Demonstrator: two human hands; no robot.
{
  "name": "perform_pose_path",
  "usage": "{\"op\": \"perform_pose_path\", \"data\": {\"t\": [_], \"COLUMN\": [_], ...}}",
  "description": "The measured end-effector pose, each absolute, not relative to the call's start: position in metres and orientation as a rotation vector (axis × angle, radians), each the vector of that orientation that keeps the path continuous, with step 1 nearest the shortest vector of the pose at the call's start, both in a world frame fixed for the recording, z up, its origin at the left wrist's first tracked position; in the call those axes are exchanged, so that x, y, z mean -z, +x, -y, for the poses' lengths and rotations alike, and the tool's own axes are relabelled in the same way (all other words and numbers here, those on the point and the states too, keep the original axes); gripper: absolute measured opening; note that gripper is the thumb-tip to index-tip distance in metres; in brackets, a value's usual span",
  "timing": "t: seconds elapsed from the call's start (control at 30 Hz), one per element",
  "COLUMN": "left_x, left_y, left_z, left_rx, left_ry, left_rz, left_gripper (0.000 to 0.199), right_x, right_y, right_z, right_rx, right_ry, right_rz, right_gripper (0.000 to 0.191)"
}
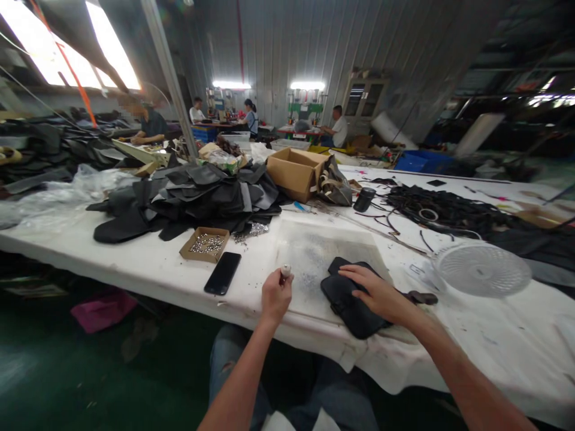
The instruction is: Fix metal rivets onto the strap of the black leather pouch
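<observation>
My left hand (pixel 275 296) is closed around a small tool with a pale round top (pixel 286 271), its lower part hidden by my fingers. My right hand (pixel 375 290) lies with its fingers stretched out on a black leather-like piece (pixel 344 293) with rounded ends. Under both hands is a worn, speckled work board (pixel 305 251). To the left of my left hand, a black phone (pixel 223 273) lies flat beside a small cardboard tray (pixel 193 258) of shiny metal bits. A dark strap or handle end (pixel 422 297) shows just past my right wrist.
A heap of black cut pieces (pixel 202 191) lies behind the tray, next to an open cardboard box (pixel 290 173). A round fan (pixel 483 269) and a tangle of black strips (pixel 431 209) are on the right. Several people sit farther back.
</observation>
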State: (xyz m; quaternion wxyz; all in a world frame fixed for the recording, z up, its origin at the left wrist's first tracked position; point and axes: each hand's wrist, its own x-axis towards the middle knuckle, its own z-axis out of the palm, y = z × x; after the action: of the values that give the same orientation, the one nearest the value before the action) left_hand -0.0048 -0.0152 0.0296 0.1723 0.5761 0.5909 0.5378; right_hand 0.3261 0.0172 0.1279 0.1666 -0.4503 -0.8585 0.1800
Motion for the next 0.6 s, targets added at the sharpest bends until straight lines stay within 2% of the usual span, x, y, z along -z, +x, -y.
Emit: {"op": "perform_pose_path", "data": {"t": [0.1, 0.2, 0.23, 0.33, 0.4, 0.6], "left_x": [-0.032, -0.031, -0.031, -0.030, -0.029, -0.031], "left_y": [-0.004, -0.004, -0.004, -0.003, -0.003, -0.002], "left_z": [0.017, 0.018, 0.018, 0.018, 0.019, 0.018], "left_rx": [-1.525, -1.528, -1.527, -1.511, -1.503, -1.490], "left_ry": [1.631, 1.637, 1.640, 1.645, 1.642, 1.658], "left_rz": [-1.678, -1.684, -1.687, -1.706, -1.715, -1.710], "left_gripper": [0.023, 0.022, 0.021, 0.019, 0.018, 0.014], "right_x": [-0.124, -0.124, -0.125, -0.137, -0.150, -0.196], "right_y": [0.317, 0.311, 0.309, 0.310, 0.318, 0.374], "right_z": [-0.054, -0.071, -0.074, -0.078, -0.076, -0.026], "right_rx": [-0.641, -0.639, -0.602, -0.528, -0.513, 0.000], "right_ry": [-1.256, -1.206, -1.196, -1.142, -1.110, -1.176], "right_rz": [2.654, 2.768, 2.789, 2.838, 2.793, 2.212], "right_gripper": [0.071, 0.075, 0.070, 0.035, 0.019, 0.029]}}
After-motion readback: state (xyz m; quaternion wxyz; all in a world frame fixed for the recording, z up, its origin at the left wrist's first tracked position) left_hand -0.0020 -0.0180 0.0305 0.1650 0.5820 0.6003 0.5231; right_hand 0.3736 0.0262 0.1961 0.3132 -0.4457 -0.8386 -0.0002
